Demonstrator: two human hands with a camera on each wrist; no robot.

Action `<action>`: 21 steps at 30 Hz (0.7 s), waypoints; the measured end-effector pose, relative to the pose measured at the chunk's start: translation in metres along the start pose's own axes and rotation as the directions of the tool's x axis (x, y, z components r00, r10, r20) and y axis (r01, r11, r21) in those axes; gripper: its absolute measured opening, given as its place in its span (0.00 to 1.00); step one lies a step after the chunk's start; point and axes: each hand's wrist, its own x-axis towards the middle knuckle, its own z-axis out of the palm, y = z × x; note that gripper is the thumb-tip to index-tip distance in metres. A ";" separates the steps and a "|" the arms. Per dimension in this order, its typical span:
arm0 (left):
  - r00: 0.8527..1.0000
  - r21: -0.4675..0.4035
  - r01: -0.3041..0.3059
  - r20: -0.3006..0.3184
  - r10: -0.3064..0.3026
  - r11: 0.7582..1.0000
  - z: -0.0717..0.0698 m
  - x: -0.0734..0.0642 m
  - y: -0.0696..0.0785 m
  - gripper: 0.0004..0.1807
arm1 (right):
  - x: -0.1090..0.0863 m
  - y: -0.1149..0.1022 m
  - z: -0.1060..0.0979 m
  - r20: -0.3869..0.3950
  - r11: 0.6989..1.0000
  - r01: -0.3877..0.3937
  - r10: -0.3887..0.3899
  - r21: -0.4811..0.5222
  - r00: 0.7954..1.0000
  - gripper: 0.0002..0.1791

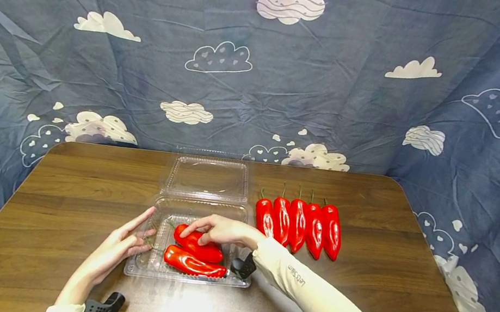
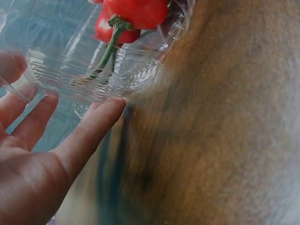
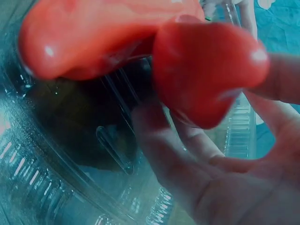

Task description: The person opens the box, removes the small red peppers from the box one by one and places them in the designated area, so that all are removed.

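An open clear plastic clamshell container (image 1: 229, 283) lies on the table with two red peppers inside. The nearer red pepper (image 1: 194, 264) lies lengthwise along its front side, stem to the left. My right hand (image 1: 225, 230) grips the other red pepper (image 1: 195, 247) just behind it, thumb and fingers on either side, as the right wrist view also shows. At the container's left wall, my left hand (image 1: 118, 247) rests its fairly straight fingers (image 2: 89, 131) against the plastic. Green stems (image 2: 110, 47) point toward that hand.
Several more red peppers (image 1: 296, 224) lie side by side to the right of the container, stems away from me. The container's lid (image 1: 206, 194) is folded back behind it. A blue cloud-patterned cloth (image 1: 221, 90) hangs behind the wooden table (image 1: 386, 289).
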 end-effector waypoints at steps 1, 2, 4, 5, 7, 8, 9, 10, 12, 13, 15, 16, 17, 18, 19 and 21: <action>1.000 0.000 0.000 -0.001 0.000 1.000 0.000 0.000 0.000 0.38 | 0.000 0.000 0.000 -0.002 1.000 -0.001 0.001 -0.006 1.000 0.22; 1.000 -0.005 0.001 -0.001 -0.001 1.000 0.000 0.000 0.000 0.38 | 0.000 0.000 0.001 -0.003 1.000 -0.001 0.001 -0.009 1.000 0.23; 1.000 -0.006 0.001 0.002 -0.001 1.000 0.001 0.000 0.000 0.38 | -0.001 0.000 0.002 -0.008 1.000 -0.001 0.001 -0.013 1.000 0.23; 1.000 -0.006 0.000 0.003 0.000 1.000 0.001 0.000 0.000 0.38 | -0.002 -0.001 0.002 -0.009 1.000 0.006 -0.006 -0.016 1.000 0.23; 1.000 -0.010 0.002 0.004 -0.002 1.000 0.001 0.000 0.001 0.38 | -0.003 -0.001 0.001 -0.011 1.000 0.021 -0.021 -0.016 1.000 0.23; 1.000 -0.011 0.003 0.005 -0.003 1.000 0.001 0.000 0.001 0.38 | -0.003 -0.001 0.001 -0.010 1.000 0.028 -0.028 -0.011 1.000 0.23; 1.000 -0.012 0.003 0.005 -0.003 1.000 0.001 0.000 0.001 0.38 | -0.004 -0.002 0.000 -0.011 0.999 0.035 -0.035 -0.003 0.999 0.23; 1.000 -0.012 0.003 0.004 -0.003 1.000 0.001 0.000 0.001 0.38 | -0.006 -0.002 0.000 -0.013 0.999 0.043 -0.043 0.003 0.999 0.23; 1.000 -0.013 0.002 0.004 -0.002 1.000 0.001 0.000 0.001 0.38 | -0.008 -0.002 -0.002 -0.015 0.998 0.057 -0.057 0.022 0.998 0.24; 1.000 -0.012 0.001 0.004 -0.001 1.000 0.001 0.000 0.000 0.38 | -0.010 -0.003 -0.003 -0.016 0.997 0.066 -0.065 0.031 0.998 0.24; 1.000 -0.007 0.006 0.000 -0.006 1.000 0.000 0.000 0.000 0.38 | -0.012 -0.003 -0.005 -0.020 0.996 0.081 -0.080 0.041 0.997 0.25; 1.000 -0.005 0.008 -0.001 -0.008 1.000 0.000 0.000 -0.001 0.38 | -0.014 -0.003 -0.006 -0.021 0.995 0.091 -0.090 0.044 0.996 0.25; 1.000 -0.004 0.010 -0.001 -0.010 1.000 0.000 0.000 -0.001 0.39 | -0.015 -0.003 -0.008 -0.021 0.994 0.103 -0.102 0.038 0.995 0.25; 1.000 -0.003 0.013 -0.002 -0.013 1.000 0.000 0.000 -0.002 0.39 | -0.016 -0.002 -0.009 -0.024 0.993 0.112 -0.111 0.034 0.993 0.25; 1.000 -0.001 0.015 -0.003 -0.015 1.000 -0.001 0.000 -0.002 0.39 | -0.017 -0.002 -0.010 -0.028 0.993 0.118 -0.117 0.030 0.993 0.25; 1.000 -0.003 0.015 -0.003 -0.015 1.000 -0.001 0.000 -0.003 0.39 | -0.019 -0.002 -0.013 -0.040 0.992 0.123 -0.122 0.026 0.992 0.25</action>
